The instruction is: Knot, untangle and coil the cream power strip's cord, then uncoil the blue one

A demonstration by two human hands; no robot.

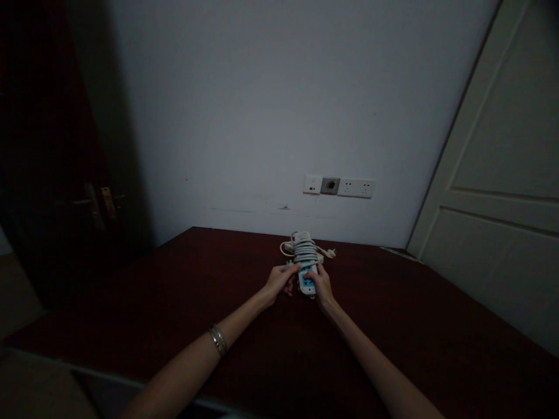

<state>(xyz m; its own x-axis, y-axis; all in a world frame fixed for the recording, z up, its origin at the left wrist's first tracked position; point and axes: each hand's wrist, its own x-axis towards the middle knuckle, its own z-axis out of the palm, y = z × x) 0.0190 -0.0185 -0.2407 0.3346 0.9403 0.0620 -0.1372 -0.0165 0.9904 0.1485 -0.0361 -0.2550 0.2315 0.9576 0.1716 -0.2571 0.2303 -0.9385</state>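
A white power strip (308, 285) with a blue socket face is held just above or on the dark red table, its far end pointing to the wall. Its white cord (304, 251) is wound several times round the strip's middle. A loop of cord sticks out on the left, and the plug (331, 254) hangs out on the right. My right hand (322, 286) grips the near end from the right, thumb across the sockets. From the left, my left hand (279, 280) closes on the strip's edge, thumb by the lowest cord turns; its other fingers are partly hidden.
The dark red tabletop (227, 262) reaches back to a pale wall (244, 116). Low on that wall sit socket plates (357, 188). A dark door with a handle (94, 203) stands at the left, a pale panelled door (502, 174) at the right.
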